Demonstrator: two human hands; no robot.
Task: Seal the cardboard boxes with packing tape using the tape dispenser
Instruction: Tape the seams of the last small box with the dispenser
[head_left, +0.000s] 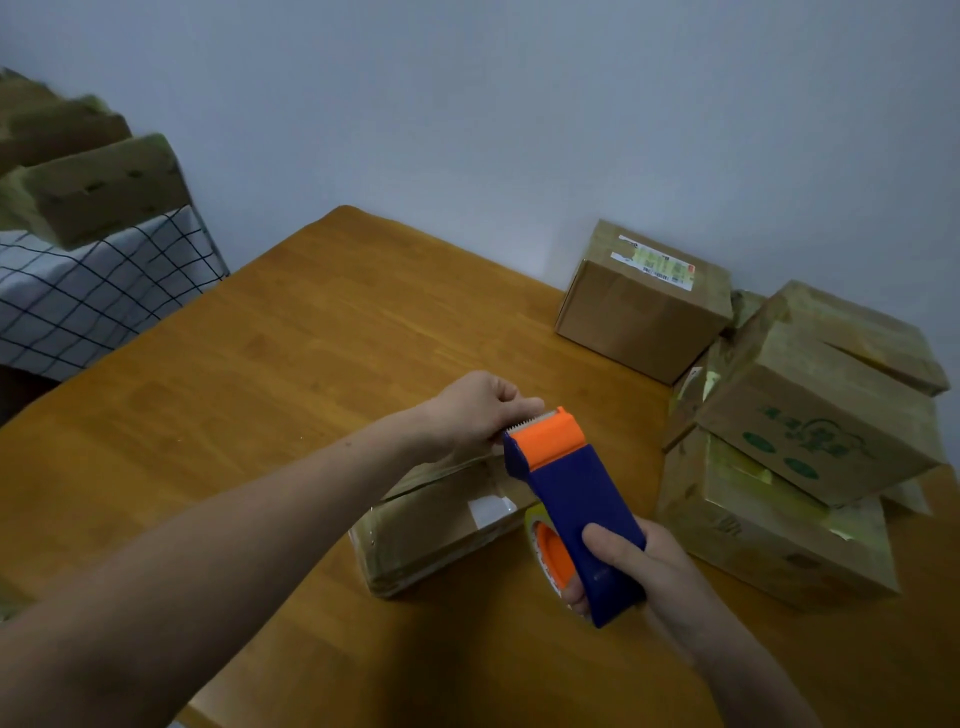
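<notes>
Your right hand (641, 564) grips the blue-and-orange plastic tape dispenser (574, 493); your left hand (475, 410) pinches its toothed tip, above the brown cardboard box (431, 527) mid-tabletop.

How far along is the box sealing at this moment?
Possibly done: the stacked boxes on the right show yellowish tape strips, though whether every seam is closed is unclear. In hand: the right hand grips the tape dispenser while the left hand pinches at its blade end, above the flat box. Left: taping that box; the labelled box by the wall cannot be judged.
</notes>
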